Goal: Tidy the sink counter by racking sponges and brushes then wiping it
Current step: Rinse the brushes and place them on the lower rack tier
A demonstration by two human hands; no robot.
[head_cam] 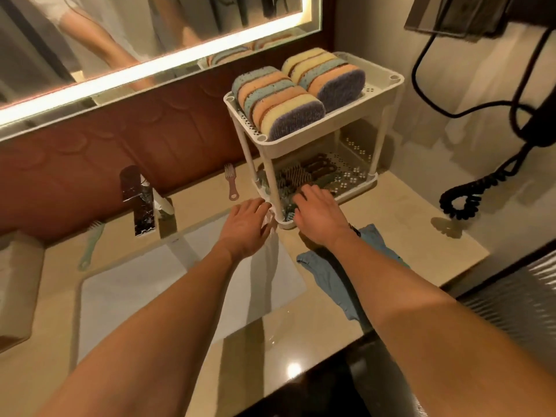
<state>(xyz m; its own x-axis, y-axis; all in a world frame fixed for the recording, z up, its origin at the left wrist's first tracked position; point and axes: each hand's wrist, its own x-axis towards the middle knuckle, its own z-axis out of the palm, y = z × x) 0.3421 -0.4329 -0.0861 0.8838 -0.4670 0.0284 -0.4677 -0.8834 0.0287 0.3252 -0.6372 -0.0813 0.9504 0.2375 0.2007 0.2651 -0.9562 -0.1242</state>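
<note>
A white two-tier rack [388, 85] stands on the counter at the back right. Its top shelf holds two rows of several coloured sponges [282, 100]. Several brushes [310, 170] lie on its lower shelf. My left hand [243, 227] touches the rack's front left corner, fingers spread. My right hand [319, 212] reaches into the lower shelf's front edge, fingers over the brushes; whether it grips one is hidden. A pink brush [231, 182] lies on the counter by the wall. A green brush [90, 245] lies left of the faucet. A blue cloth [331, 272] lies under my right forearm.
The rectangular sink [150, 284] sits at lower left with a chrome faucet [138, 200] behind it. A black coiled cord [463, 200] hangs onto the counter at right. A mirror [120, 40] with a lit edge runs along the wall. A beige box [18, 284] stands far left.
</note>
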